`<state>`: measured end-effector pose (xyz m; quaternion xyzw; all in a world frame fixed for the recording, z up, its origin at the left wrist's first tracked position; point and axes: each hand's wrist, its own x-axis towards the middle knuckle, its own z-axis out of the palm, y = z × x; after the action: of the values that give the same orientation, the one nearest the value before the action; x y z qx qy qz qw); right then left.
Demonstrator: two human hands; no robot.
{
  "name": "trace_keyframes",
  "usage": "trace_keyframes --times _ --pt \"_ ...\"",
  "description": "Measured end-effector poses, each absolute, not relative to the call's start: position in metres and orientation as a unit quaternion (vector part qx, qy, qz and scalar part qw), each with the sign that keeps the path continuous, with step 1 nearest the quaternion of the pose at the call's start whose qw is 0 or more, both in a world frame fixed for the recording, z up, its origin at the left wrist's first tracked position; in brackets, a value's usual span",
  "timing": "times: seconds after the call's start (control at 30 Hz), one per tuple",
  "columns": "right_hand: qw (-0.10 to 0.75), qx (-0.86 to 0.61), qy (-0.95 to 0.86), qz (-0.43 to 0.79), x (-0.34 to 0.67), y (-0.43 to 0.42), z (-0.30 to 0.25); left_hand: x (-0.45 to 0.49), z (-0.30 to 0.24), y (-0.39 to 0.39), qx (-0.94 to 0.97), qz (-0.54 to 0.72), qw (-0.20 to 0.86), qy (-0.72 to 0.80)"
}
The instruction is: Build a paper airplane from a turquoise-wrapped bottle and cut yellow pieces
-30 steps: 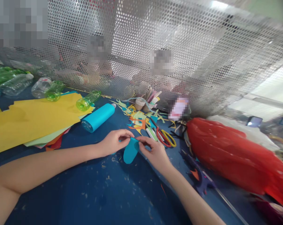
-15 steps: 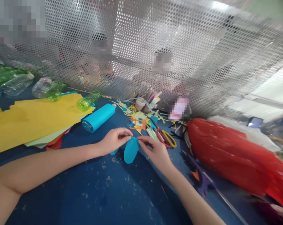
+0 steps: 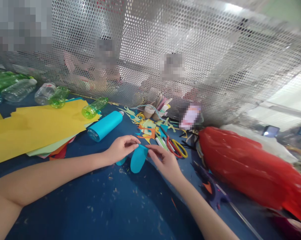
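Note:
Between my two hands is a blue paper cutout (image 3: 138,160) with a rounded lower end, raised over the blue table (image 3: 103,206). My left hand (image 3: 123,148) pinches its upper left corner, and my right hand (image 3: 165,161) pinches the upper right corner. A second blue paper piece (image 3: 121,161) shows partly below my left hand, the rest hidden behind the fingers. Just beyond my left hand lies a plastic bottle wrapped in blue paper (image 3: 106,126). Past my right hand are scissors with red and yellow handles (image 3: 177,148) and some markers (image 3: 161,143).
Yellow paper sheets (image 3: 40,123) and several plastic bottles (image 3: 19,90) lie at left. Paper scraps (image 3: 148,128) and small cups (image 3: 149,111) sit by the perforated metal screen (image 3: 145,43). A red plastic bag (image 3: 242,163) and a purple glue gun (image 3: 216,193) are at right.
The blue cutout's lower end has swung slightly left and up. Both hands keep their pinch on its top edge, almost in the same place.

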<state>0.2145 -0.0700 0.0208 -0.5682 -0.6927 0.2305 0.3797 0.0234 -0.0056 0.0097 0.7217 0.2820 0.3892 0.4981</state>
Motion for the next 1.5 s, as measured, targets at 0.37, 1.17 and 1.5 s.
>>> trace_keyframes --times 0.37,1.17,1.5 --pt "0.369 -0.596 -0.695 0.162 0.214 -0.070 0.015 0.025 0.012 -0.010 0.707 0.387 0.519 0.284" --pt "0.371 -0.428 -0.811 -0.147 0.196 -0.086 0.032 0.028 0.024 -0.033 0.686 0.372 0.562 0.275" --pt "0.422 -0.547 -0.716 0.100 0.205 -0.077 0.036 0.027 0.026 -0.031 0.720 0.340 0.534 0.284"
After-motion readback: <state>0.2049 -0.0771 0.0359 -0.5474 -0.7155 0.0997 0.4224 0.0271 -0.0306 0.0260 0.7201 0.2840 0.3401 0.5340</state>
